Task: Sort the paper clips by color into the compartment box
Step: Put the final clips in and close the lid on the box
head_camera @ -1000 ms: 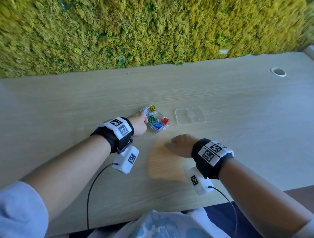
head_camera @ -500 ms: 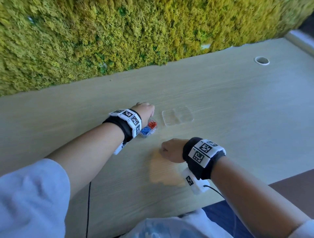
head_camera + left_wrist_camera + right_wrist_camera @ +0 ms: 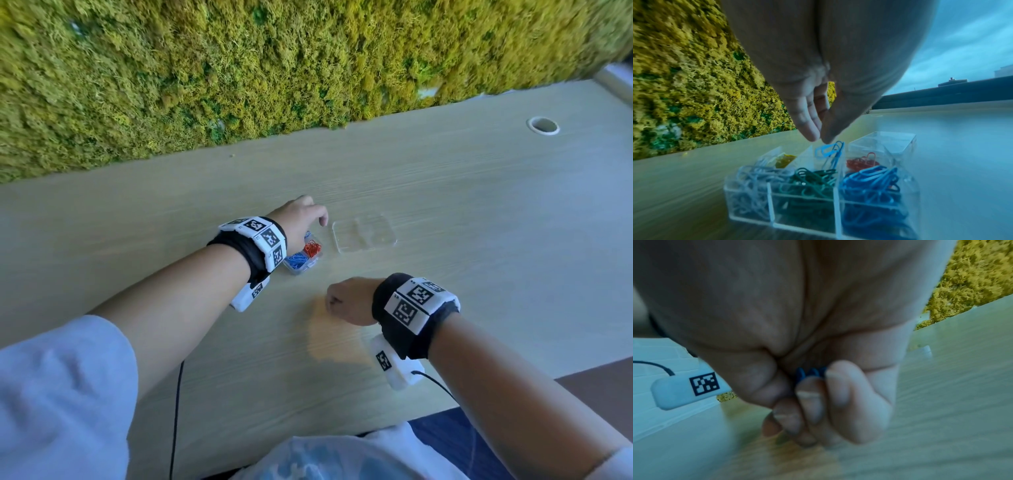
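1. Hands first. Our left hand [image 3: 301,216] hangs over the small clear plastic compartment box [image 3: 303,258] on the pale wooden table [image 3: 479,212]. The wrist view shows its fingertips [image 3: 809,134] pressed close together, pointing down, just above a few light blue wire paper clips [image 3: 831,150] that stick up from a middle compartment. We cannot tell if the tips pinch those clips or only touch them.

2. Our right hand [image 3: 349,301] sits near the table's front edge, well apart from the box. It is curled into a fist around a small bunch of dark blue paper clips [image 3: 810,372]; only a bit of blue peeks out between the fingers.

3. The box already looks mostly sorted: silver clips [image 3: 756,177], green clips [image 3: 813,177] and blue clips [image 3: 871,177] fill the near row, with yellow clips [image 3: 785,160] and red clips [image 3: 861,162] behind.

4. We think the step now is dealing with the blue clips that poke up between the green and red ones. They seem to be in the wrong place.

5. Next, we guess, the left hand needs a firm pinch on them, a lift, and a short move over to the blue compartment.

6. The clips in the right fist should go to the blue compartment too.

7. The flat clear plastic lid [image 3: 364,233] lies just beside the box, for closing later.
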`<action>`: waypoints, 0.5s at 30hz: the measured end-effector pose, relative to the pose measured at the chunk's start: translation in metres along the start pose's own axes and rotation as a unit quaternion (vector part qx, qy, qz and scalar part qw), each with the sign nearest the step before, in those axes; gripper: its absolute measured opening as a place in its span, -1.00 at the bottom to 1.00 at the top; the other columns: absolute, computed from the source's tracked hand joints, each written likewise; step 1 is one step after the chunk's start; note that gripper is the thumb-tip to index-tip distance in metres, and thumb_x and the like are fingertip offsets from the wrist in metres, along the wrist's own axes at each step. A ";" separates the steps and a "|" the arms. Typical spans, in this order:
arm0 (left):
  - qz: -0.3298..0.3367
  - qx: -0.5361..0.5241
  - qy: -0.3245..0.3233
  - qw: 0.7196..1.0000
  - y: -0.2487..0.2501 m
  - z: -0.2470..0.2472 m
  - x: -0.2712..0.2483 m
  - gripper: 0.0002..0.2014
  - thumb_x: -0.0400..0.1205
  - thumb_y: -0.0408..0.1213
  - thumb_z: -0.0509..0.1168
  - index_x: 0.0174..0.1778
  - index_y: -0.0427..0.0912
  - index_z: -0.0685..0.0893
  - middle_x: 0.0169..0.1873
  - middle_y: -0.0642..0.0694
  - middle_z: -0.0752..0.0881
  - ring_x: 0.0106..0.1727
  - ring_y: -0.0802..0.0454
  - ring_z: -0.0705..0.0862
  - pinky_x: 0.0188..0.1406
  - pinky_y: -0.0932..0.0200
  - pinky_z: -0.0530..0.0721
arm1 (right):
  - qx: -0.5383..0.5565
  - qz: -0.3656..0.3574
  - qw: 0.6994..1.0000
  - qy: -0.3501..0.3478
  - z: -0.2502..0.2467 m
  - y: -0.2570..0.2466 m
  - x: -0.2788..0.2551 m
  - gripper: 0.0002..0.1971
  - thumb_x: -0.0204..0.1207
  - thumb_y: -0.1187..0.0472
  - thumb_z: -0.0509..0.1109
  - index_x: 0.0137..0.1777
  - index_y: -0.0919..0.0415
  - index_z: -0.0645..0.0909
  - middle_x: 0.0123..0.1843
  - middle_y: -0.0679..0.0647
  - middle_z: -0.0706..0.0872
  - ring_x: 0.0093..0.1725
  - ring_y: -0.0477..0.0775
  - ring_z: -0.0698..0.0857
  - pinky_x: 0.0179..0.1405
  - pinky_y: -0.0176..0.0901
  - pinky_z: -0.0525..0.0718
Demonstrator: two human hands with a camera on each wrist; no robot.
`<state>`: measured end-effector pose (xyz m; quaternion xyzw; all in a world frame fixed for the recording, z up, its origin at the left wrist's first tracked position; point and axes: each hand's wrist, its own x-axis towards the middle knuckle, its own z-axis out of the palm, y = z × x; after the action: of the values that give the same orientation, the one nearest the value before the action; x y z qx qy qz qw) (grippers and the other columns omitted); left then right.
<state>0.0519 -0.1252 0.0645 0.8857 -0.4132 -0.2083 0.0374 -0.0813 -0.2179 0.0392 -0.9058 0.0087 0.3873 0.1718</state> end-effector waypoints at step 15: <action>-0.086 -0.065 0.006 0.994 -0.043 0.017 -0.028 -0.17 0.46 -0.44 0.40 0.61 0.01 0.15 0.59 -0.09 0.22 0.58 -0.15 0.22 0.47 -0.05 0.37 | -0.075 0.044 0.986 0.144 -0.077 -0.008 0.018 -0.65 0.66 0.34 0.12 0.34 0.17 0.62 0.38 0.07 0.64 0.34 0.13 0.61 0.26 -0.15 0.57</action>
<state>0.0604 -0.0743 0.0480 0.9151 -0.3203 -0.2316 0.0795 -0.0136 -0.2324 0.0788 -0.9611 0.0435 0.2598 0.0830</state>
